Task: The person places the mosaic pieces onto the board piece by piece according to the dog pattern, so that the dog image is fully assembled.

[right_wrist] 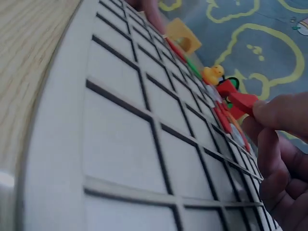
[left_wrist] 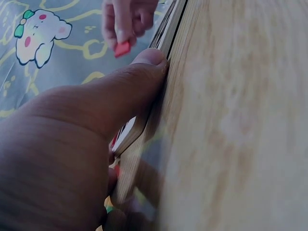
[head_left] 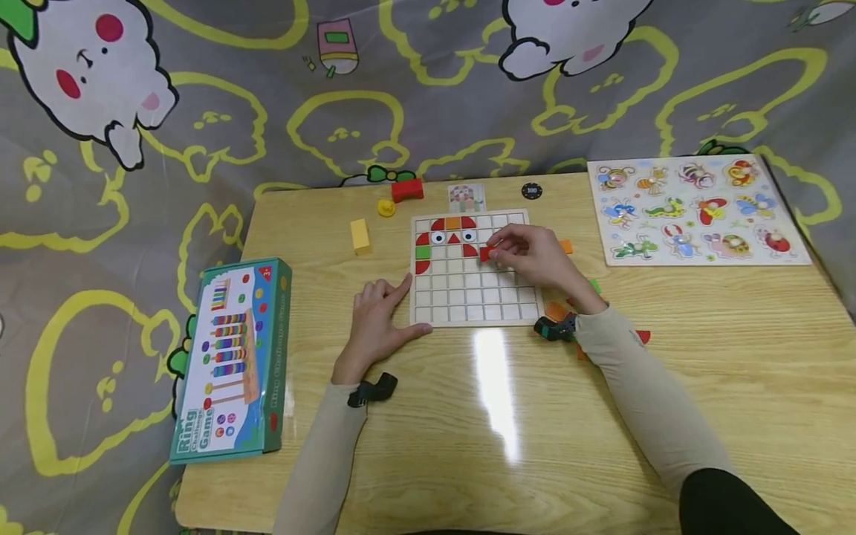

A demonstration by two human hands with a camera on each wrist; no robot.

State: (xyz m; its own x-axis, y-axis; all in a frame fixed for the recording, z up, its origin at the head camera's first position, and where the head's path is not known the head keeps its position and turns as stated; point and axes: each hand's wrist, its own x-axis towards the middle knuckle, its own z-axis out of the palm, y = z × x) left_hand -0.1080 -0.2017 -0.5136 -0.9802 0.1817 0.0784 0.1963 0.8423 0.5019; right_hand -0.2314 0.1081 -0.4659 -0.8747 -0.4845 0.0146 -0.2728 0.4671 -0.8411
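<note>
A wooden grid board (head_left: 458, 293) lies on the table, its upper left squares filled with red, orange and green tiles and two round eye tiles. My right hand (head_left: 535, 256) pinches a red tile (right_wrist: 243, 102) between thumb and fingertips, just over the board's right half. In the left wrist view the same red tile (left_wrist: 122, 48) shows below the right fingertips. At the board's lower left corner my left hand (head_left: 377, 319) is spread, thumb (left_wrist: 150, 57) touching the near edge and a finger at the left edge.
Loose orange tiles (head_left: 556, 311) lie partly under the right forearm. Behind the board are a picture card (head_left: 466, 198), black chip (head_left: 531, 191), red block (head_left: 407, 190) and yellow duck (head_left: 386, 207). An insect puzzle (head_left: 698, 212) sits right, a game box (head_left: 234, 360) left, a yellow block (head_left: 360, 236) nearer.
</note>
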